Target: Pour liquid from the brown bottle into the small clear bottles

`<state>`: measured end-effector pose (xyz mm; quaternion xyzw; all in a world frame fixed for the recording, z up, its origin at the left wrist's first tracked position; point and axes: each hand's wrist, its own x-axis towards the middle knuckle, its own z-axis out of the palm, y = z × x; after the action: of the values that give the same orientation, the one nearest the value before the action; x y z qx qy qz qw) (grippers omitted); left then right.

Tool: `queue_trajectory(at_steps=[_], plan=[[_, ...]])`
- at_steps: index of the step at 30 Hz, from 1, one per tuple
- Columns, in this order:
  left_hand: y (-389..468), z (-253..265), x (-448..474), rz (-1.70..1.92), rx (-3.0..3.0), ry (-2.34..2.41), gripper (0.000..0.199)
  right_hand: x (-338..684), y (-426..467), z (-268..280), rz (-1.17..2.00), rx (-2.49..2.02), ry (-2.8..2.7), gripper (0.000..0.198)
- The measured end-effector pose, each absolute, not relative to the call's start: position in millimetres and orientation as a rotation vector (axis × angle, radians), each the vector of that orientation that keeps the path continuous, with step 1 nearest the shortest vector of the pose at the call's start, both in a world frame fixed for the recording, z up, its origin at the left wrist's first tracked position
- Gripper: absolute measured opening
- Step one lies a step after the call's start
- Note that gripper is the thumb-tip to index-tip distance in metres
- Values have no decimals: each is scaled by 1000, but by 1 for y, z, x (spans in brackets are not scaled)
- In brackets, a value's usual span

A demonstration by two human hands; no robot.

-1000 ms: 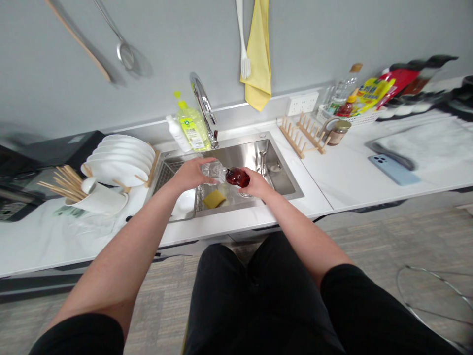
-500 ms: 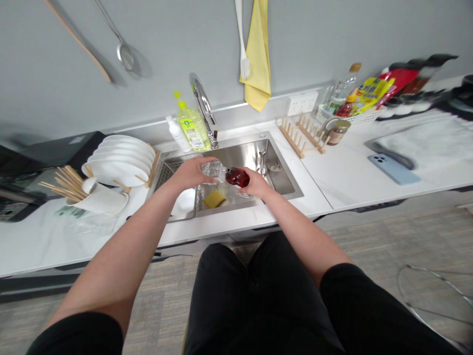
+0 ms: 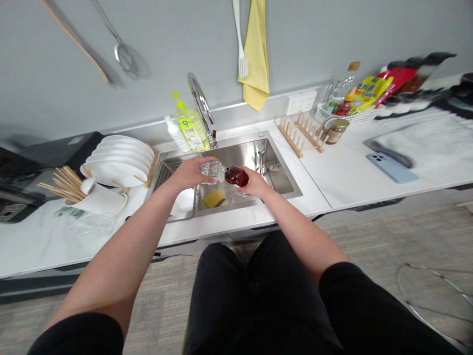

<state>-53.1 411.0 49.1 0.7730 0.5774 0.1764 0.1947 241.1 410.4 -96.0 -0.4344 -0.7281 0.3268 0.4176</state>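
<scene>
Over the sink (image 3: 283, 180), my left hand (image 3: 187, 173) is closed around a clear, see-through container (image 3: 212, 171), which lies tilted on its side. From the right, my right hand (image 3: 255, 182) grips a dark red bottle (image 3: 235, 176), also tipped sideways, its narrow end pointing left at the clear container. The two nearly meet; whether they touch I cannot tell. Below them in the sink is a yellow sponge (image 3: 213, 198). A white bowl (image 3: 184, 202) sits in the sink's left part, partly behind my left forearm.
Behind the sink stand a faucet (image 3: 199, 101) and a yellow-green soap bottle (image 3: 191, 129). White plates (image 3: 118, 160) and a chopstick holder (image 3: 98, 199) are to the left. To the right are a wooden rack (image 3: 301, 133), a lidded jar (image 3: 337, 131) and a blue phone (image 3: 392, 167).
The whole view has shifted very slightly. Both hands keep their holds, with the red bottle and the clear container in nearly the same pose.
</scene>
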Motion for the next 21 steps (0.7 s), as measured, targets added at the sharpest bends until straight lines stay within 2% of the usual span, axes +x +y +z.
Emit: queue_trajectory(at_steps=[21], plan=[[413, 45, -55, 481, 2137, 1639, 98, 241, 412, -98, 820, -1095, -1840, 91]])
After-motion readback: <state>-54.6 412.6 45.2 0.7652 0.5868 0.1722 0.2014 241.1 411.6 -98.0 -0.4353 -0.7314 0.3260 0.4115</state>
